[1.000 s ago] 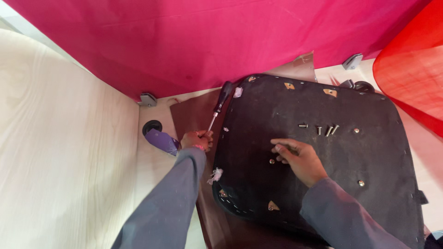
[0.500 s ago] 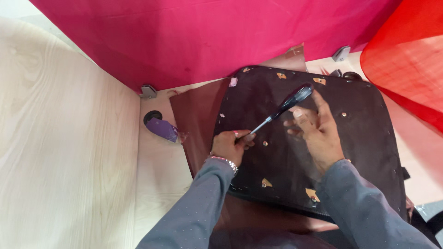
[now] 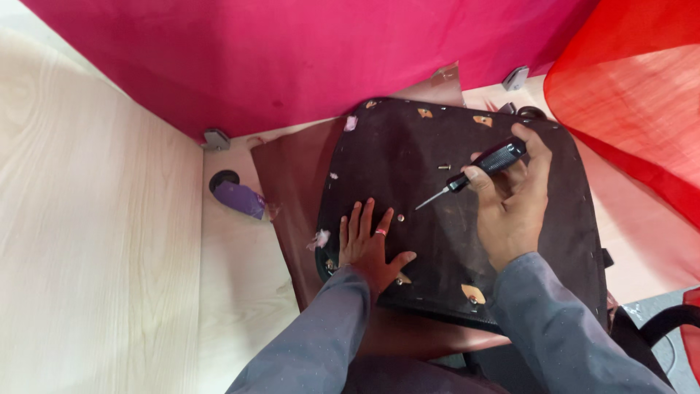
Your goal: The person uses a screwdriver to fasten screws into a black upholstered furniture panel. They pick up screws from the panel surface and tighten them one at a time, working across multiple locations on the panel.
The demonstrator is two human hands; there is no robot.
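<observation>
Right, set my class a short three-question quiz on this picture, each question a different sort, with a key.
1. True or false: the left hand lies flat on the dark panel.
2. Which hand holds the screwdriver?
3. The screwdriver tip points toward: A) the pink cloth B) a screw by the left hand C) the purple thing

Key: 1 true; 2 right hand; 3 B.

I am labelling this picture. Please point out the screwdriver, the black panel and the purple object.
screwdriver (image 3: 490,161), head view, on its black handle.
black panel (image 3: 408,153), head view, on its bare upper surface.
purple object (image 3: 238,199), head view, on its middle.
</observation>
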